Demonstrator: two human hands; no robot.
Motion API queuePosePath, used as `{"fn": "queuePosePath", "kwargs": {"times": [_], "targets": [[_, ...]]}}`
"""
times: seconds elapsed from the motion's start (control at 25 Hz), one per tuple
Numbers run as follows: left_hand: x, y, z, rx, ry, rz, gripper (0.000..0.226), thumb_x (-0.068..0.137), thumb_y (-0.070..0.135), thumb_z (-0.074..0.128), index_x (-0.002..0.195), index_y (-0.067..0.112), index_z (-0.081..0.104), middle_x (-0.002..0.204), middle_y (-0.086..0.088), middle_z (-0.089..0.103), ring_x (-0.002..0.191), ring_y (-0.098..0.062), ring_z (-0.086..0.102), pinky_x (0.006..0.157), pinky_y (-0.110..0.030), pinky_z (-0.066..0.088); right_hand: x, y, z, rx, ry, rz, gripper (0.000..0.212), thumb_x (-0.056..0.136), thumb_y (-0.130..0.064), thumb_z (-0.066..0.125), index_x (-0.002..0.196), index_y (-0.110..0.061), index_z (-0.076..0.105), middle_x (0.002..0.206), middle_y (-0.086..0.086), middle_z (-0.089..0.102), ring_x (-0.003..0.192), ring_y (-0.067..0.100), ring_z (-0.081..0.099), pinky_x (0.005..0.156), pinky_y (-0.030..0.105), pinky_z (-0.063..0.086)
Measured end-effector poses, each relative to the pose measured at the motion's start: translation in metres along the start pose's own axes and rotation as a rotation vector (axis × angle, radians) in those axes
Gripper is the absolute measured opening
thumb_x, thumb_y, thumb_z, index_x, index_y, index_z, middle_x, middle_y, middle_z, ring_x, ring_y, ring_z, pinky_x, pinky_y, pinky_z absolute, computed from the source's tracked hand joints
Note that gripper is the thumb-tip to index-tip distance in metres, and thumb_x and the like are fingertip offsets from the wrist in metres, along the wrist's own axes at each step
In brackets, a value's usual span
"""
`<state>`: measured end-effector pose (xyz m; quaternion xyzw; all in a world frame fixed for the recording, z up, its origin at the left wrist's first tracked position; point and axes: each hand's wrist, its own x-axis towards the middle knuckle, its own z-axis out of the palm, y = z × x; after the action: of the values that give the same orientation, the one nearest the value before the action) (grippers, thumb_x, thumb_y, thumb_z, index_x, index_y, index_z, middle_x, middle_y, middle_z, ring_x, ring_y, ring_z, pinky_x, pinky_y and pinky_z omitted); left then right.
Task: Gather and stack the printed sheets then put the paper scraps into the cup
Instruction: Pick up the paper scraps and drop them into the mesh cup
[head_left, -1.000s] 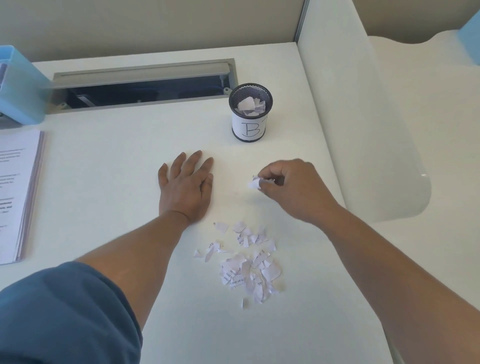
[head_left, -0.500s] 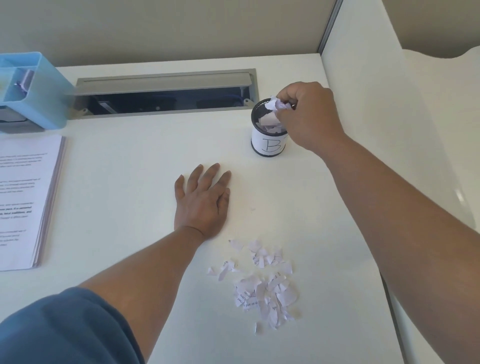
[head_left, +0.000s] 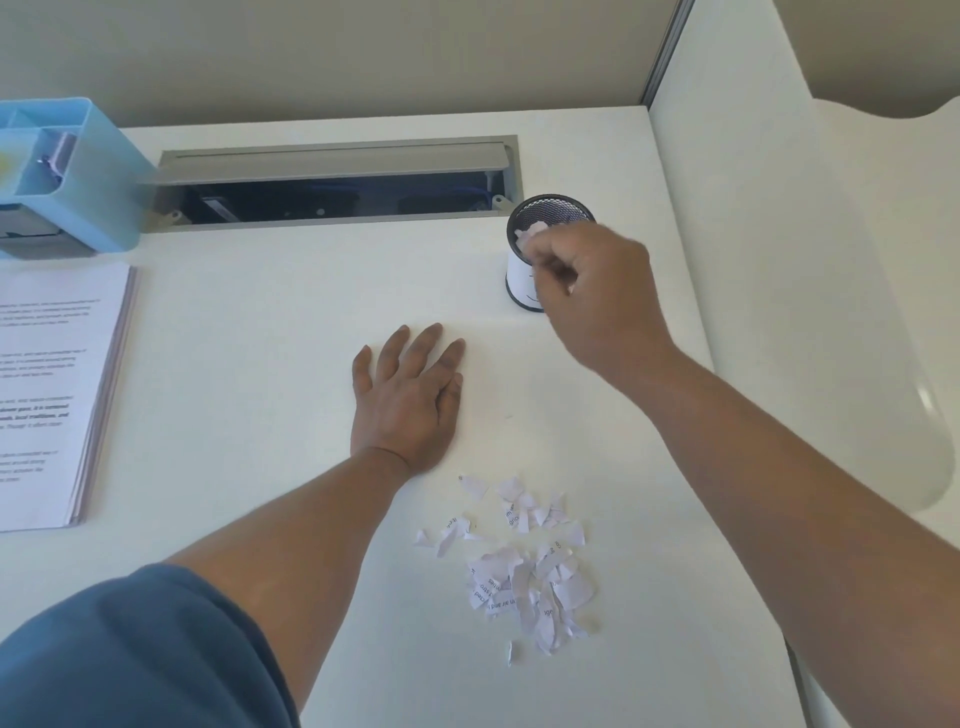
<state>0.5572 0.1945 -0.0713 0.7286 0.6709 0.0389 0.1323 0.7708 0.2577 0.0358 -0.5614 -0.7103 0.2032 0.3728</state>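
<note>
Bright, even daylight; soft shadows. Right hand (head_left: 597, 296) motion-blurred, its fingers smeared. Glare right of them. Wide-angle bending at edges.

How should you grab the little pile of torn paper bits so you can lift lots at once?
Come straight down from above on the thick lower part of the paper scraps, where the pieces overlap. They lie flat and loose on the desk, so fingers probably need to pinch inward from both sides, bunching several together.
</note>
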Motion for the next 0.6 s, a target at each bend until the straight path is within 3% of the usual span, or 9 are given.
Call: {"fn": "queuePosePath", "kwargs": {"times": [0.16,0.28,0.36,0.48,0.6], "targets": [[0.000,0.001,0.000,0.014,-0.002,-0.004,0.051,0.106,0.047,0.022,0.155,0.042,0.037,0.169,0.011,0.024,0.157,-0.025,0.011,0.125,-0.054,0.001,-0.052,0.002,0.014,-0.005,-0.335,0.059,0.026,0.090,-0.005,0.062,0.111,-0.014,0.075,0.105,0.002,0.072,0.091,0.019,0.066,0.088,0.043,0.054],[0.000,0.001,0.001,0.006,0.002,-0.009,0.048,0.108,0.044,0.027,0.155,0.041,0.038,0.169,0.011,0.023,0.157,-0.023,0.010,0.125,-0.053,0.001,-0.081,-0.002,0.012,-0.117,-0.737,0.113,0.042,0.094,-0.014,0.062,0.135,-0.021,0.064,0.131,-0.002,0.061,0.117,0.019,0.058,0.103,0.038,0.046],[0.000,0.002,0.000,0.000,0.001,-0.014,0.048,0.108,0.044,0.028,0.156,0.042,0.038,0.169,0.012,0.023,0.157,-0.023,0.009,0.126,-0.052,0.000,-0.105,-0.002,0.007,-0.219,-0.934,0.080,0.054,0.094,-0.021,0.063,0.146,-0.028,0.051,0.142,-0.008,0.046,0.126,0.018,0.045,0.105,0.036,0.043],[0.000,0.002,0.001,-0.002,0.003,-0.017,0.048,0.108,0.044,0.027,0.156,0.042,0.037,0.169,0.013,0.022,0.157,-0.022,0.008,0.126,-0.052,-0.001,-0.138,-0.002,0.002,-0.333,-1.021,-0.008,0.055,0.093,-0.031,0.068,0.143,-0.032,0.047,0.139,-0.012,0.033,0.122,0.017,0.034,0.095,0.038,0.049],[0.000,0.002,0.001,-0.003,0.006,-0.012,0.048,0.109,0.044,0.027,0.156,0.041,0.037,0.169,0.012,0.022,0.157,-0.022,0.009,0.126,-0.052,0.000,-0.154,0.003,0.007,-0.324,-0.962,-0.023,0.036,0.097,-0.018,0.063,0.130,-0.029,0.057,0.128,-0.011,0.036,0.115,0.018,0.035,0.086,0.039,0.052]]}}
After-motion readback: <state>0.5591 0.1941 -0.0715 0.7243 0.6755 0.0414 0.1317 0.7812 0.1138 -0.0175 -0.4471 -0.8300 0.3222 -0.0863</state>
